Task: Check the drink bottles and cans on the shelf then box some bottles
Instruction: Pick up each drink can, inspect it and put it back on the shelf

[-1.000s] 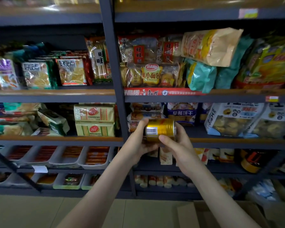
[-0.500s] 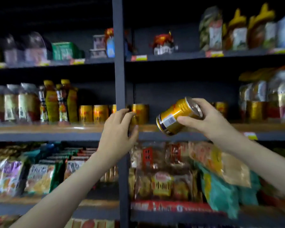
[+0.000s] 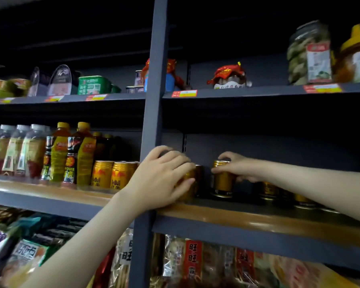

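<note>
mid-frame shelf (image 3: 237, 218): left hand (image 3: 162, 179) curls round one gold can (image 3: 189, 183) beside the post (image 3: 154, 100); right hand (image 3: 240, 167) pinches a second can (image 3: 221, 180) by its rim, upright and touching the shelf. at left: two more cans (image 3: 102, 173) and six front-row bottles (image 3: 57, 154).

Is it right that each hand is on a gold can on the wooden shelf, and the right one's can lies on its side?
No. In the head view the right hand holds its gold can upright on the wooden shelf, not on its side. The left hand grips a second can.
</note>
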Motion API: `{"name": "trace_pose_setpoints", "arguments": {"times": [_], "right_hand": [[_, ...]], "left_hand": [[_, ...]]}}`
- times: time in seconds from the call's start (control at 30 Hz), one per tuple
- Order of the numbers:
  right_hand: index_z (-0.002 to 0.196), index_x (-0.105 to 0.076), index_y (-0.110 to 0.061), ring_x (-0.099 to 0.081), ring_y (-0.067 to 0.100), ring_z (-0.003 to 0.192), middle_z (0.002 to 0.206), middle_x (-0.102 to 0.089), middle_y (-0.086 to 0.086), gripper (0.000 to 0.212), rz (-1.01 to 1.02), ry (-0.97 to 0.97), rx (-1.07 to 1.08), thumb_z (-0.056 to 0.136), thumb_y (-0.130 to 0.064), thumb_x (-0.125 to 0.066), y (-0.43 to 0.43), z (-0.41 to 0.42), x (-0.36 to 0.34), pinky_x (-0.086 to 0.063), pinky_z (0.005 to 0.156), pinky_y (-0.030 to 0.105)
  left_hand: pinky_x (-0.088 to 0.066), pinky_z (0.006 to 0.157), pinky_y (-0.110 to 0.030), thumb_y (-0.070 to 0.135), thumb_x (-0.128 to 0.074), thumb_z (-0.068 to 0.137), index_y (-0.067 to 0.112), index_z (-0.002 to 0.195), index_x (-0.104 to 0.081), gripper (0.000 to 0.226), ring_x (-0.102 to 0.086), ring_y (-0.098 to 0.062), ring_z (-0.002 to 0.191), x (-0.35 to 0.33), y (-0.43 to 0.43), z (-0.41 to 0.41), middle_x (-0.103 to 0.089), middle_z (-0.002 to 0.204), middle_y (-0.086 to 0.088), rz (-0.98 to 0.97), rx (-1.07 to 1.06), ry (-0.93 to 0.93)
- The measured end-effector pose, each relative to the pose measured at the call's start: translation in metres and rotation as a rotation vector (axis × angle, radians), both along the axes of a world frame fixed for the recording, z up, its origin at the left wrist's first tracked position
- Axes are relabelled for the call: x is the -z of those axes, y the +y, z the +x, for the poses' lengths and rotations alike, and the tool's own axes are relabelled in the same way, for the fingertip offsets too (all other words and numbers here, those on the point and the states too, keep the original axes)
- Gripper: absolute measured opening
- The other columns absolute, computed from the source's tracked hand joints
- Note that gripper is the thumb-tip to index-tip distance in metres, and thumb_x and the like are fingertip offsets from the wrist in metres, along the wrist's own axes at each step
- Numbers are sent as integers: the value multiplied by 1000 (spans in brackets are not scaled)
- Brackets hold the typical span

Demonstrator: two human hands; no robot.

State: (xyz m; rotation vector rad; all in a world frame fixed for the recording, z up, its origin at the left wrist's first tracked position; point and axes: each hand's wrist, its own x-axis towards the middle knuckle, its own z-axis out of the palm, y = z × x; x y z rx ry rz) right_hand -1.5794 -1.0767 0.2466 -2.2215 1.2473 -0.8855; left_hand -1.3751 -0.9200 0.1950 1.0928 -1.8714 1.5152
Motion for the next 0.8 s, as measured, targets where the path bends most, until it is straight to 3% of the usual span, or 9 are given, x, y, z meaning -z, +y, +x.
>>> {"name": "trace_pose_setpoints", "arguments": {"times": [0.1,0.17,0.27,0.33,0.47,0.57,0.67,0.8], "right_hand": [[140,-40,-27,-49,23,109,129,-48,4,62,-21,87,-3,86,-38,-69,-22,5,7,-46,66,28],[143,-37,-30,-49,20,108,126,-47,0,64,-43,144,-30,87,-41,-67,-28,7,6,-46,64,27],[148,-27,-39,-45,19,120,140,-42,-3,71,5,386,-110,88,-47,-63,-29,3,-4,-47,81,31],[148,-20,-46,-39,20,131,150,-34,-5,72,65,566,-159,90,-42,-63,-29,-5,-18,-40,92,34],[140,-38,-47,-51,8,114,136,-46,-7,63,111,548,-258,92,-12,-61,-38,-16,-40,-50,92,29],[139,-44,-37,-54,12,114,132,-51,-5,57,18,555,-213,89,-28,-67,-50,-3,-34,-52,95,35],[137,-46,-26,-51,16,110,123,-47,-4,58,-120,578,-119,86,-44,-67,-66,16,-29,-56,82,31],[132,-52,-16,-54,17,102,122,-51,1,57,-205,601,-18,86,-47,-66,-85,29,-29,-56,62,26]], "left_hand": [[-35,96,-34,44,-37,98,22,109,-69,41,-64,-15,102,-4,0,3,-71,107,5,37,-29,5],[-35,95,-35,45,-37,98,22,108,-70,41,-65,-15,100,-5,-1,5,-72,105,5,45,-81,-15],[-36,93,-38,43,-38,97,21,104,-72,41,-66,-18,96,-3,-6,4,-73,101,3,49,-152,-56],[-37,92,-40,43,-36,97,19,102,-72,43,-67,-20,92,0,-10,2,-73,99,1,45,-207,-64],[-39,91,-44,41,-33,96,15,107,-68,45,-66,-28,92,0,-15,-3,-70,101,-8,6,-320,-69],[-43,96,-47,44,-35,94,11,110,-66,48,-64,-32,93,-4,-23,-11,-69,96,-12,-54,-340,-74],[-47,90,-45,45,-33,93,9,111,-66,52,-65,-32,88,-6,-31,-15,-69,93,-13,-82,-328,-88],[-51,72,-39,43,-30,95,13,106,-68,50,-65,-29,76,-7,-35,-10,-68,86,-9,-70,-259,-111]]}}
